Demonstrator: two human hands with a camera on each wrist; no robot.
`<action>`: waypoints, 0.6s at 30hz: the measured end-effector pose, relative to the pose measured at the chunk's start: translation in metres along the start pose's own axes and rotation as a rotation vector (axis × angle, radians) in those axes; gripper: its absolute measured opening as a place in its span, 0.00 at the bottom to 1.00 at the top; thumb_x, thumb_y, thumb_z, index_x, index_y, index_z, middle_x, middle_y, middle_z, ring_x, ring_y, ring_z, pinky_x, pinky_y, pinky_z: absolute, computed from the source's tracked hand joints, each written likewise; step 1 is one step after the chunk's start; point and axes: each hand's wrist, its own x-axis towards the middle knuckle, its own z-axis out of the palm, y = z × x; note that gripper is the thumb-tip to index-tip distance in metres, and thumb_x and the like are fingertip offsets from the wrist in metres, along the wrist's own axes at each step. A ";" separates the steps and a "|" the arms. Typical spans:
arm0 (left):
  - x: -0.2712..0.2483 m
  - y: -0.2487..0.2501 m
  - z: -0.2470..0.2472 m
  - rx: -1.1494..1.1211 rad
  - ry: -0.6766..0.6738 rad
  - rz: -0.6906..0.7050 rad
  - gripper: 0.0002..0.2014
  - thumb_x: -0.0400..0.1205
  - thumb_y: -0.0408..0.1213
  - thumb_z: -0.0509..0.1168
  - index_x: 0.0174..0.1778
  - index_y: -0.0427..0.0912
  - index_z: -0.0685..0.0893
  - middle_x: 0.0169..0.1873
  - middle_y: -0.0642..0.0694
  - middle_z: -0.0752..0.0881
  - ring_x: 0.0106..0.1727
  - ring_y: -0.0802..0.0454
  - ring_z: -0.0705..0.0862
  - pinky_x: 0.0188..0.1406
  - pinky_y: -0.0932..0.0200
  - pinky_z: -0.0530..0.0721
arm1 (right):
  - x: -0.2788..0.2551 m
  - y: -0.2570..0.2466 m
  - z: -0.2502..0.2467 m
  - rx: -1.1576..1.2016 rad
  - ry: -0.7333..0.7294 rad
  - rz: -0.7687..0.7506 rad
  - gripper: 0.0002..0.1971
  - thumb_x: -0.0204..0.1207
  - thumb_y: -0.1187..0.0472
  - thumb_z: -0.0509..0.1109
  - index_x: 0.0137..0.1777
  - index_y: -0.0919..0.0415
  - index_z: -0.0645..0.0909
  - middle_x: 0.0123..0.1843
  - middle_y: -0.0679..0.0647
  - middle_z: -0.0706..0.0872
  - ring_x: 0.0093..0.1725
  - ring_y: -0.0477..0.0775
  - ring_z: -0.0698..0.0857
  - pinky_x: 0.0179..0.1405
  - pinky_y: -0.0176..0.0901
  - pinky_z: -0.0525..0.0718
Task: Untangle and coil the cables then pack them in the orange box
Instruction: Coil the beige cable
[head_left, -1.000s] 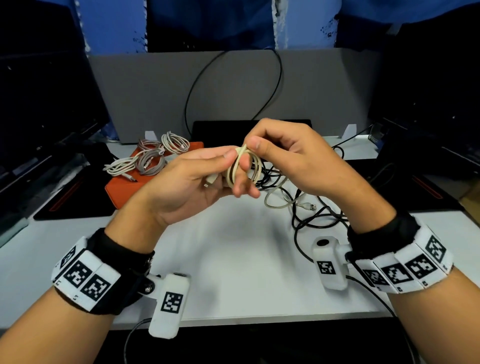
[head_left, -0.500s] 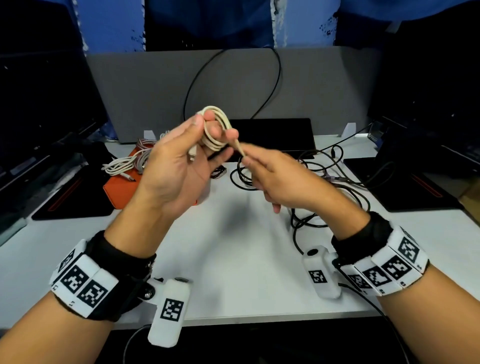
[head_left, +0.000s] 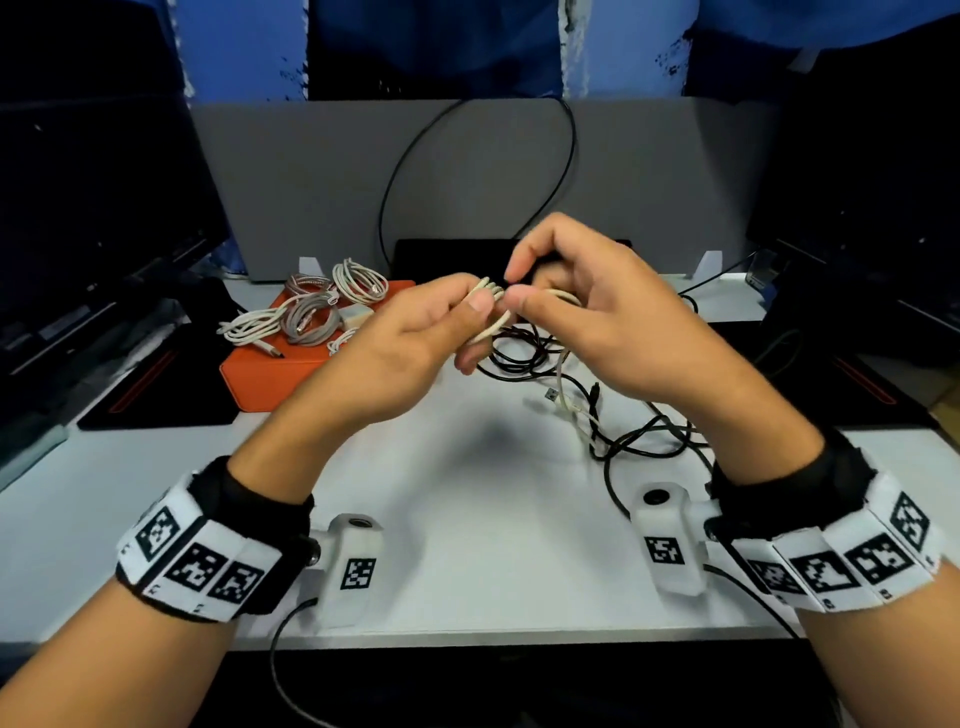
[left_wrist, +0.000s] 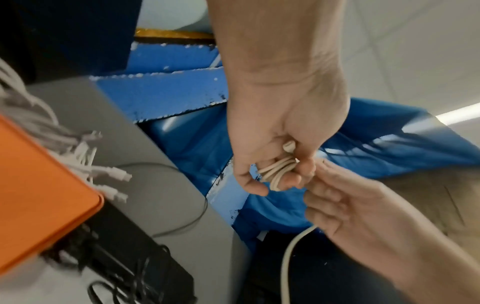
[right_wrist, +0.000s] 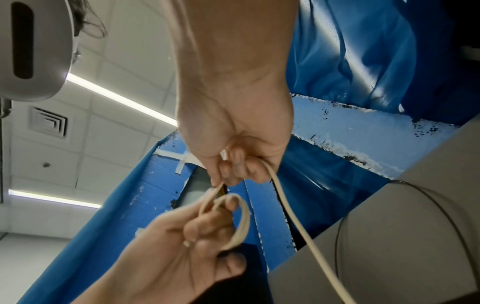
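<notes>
Two hands meet above the middle of the white bench (head_left: 467, 519), both busy with one cream cable (head_left: 485, 299). The left hand (head_left: 410, 348) holds the finished loops bunched in a curled grip, thumb pressed over them; the right hand (head_left: 597, 322) pinches the free run between thumb and fingertip, and that run trails down from it toward the black cable tangle (head_left: 550, 364) on the bench.

Several things could go wrong from here, as I judge it. The trailing run passes down into the black tangle, so a sharp pull may snag there and drag the heap along. The loops sit loosely over the left fingers (right_wrist: 207, 226); if the thumb lifts while the next turn goes on, they could spring open and the coil would need redoing. A twist left in the cable might also make the coil kink rather than lie flat.

Room is fair. The bench is bare in front of the wrists, but its near edge lies just below them. The orange box (head_left: 270, 374) sits to the left, at the bench's far side, already piled with light coiled cables (head_left: 311, 312), some overhanging its rim, so the next coil could nudge one off. A grey partition (head_left: 649, 182) closes the far side.
</notes>
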 end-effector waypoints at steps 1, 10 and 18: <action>-0.001 0.003 0.001 -0.094 -0.015 -0.025 0.19 0.94 0.41 0.51 0.49 0.31 0.79 0.29 0.49 0.74 0.33 0.52 0.72 0.36 0.60 0.74 | 0.001 0.002 0.001 0.001 0.050 -0.010 0.04 0.87 0.58 0.70 0.57 0.55 0.79 0.30 0.42 0.80 0.30 0.44 0.74 0.36 0.41 0.72; -0.002 0.012 0.012 -0.610 -0.079 -0.140 0.09 0.89 0.33 0.53 0.48 0.36 0.77 0.24 0.49 0.74 0.34 0.51 0.78 0.29 0.73 0.78 | 0.006 0.012 0.011 -0.031 0.069 -0.026 0.20 0.90 0.45 0.60 0.50 0.59 0.86 0.39 0.65 0.84 0.33 0.62 0.79 0.34 0.60 0.80; -0.005 0.014 0.002 -0.706 -0.112 -0.223 0.16 0.92 0.41 0.51 0.52 0.37 0.82 0.26 0.49 0.69 0.33 0.50 0.75 0.53 0.53 0.80 | 0.007 0.013 0.010 -0.041 0.115 -0.089 0.20 0.91 0.48 0.60 0.49 0.60 0.86 0.43 0.62 0.87 0.45 0.66 0.85 0.47 0.66 0.83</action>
